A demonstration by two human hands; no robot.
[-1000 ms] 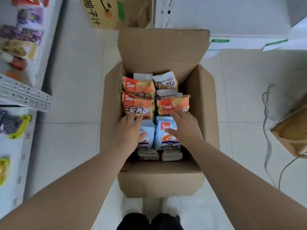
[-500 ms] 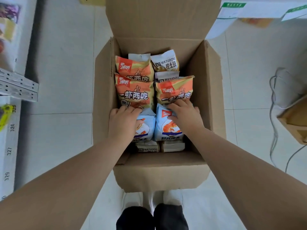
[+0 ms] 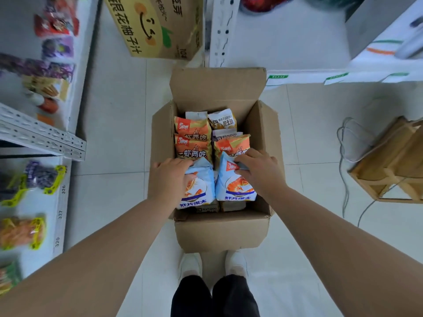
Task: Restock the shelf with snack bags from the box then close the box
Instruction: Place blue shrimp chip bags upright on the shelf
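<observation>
On the tiled floor between the person's white shoes [image 3: 190,264] and a printed carton [image 3: 155,26], the cardboard box [image 3: 222,232] stands with all its flaps open. The left grip [image 3: 169,179] is curled over the top edge of the left blue snack bag [image 3: 199,191], fingers hooked behind it. The right grip [image 3: 258,170] pinches the top of the right blue snack bag [image 3: 233,188] — thumb on the front face, fingers over the crimped edge. Both blue bags stand side by side, touching, at the near end of the box, their tops overlapping the lower edges of the orange snack bags [image 3: 193,147] behind them. White bags [image 3: 223,121] sit at the far end, and more lie under the blue ones. To the left runs the shelf [image 3: 60,211] with numbered tags and blurred packets — none of the box's bags are on it. A wooden rack [image 3: 389,161] and loose cables lie to the right.
</observation>
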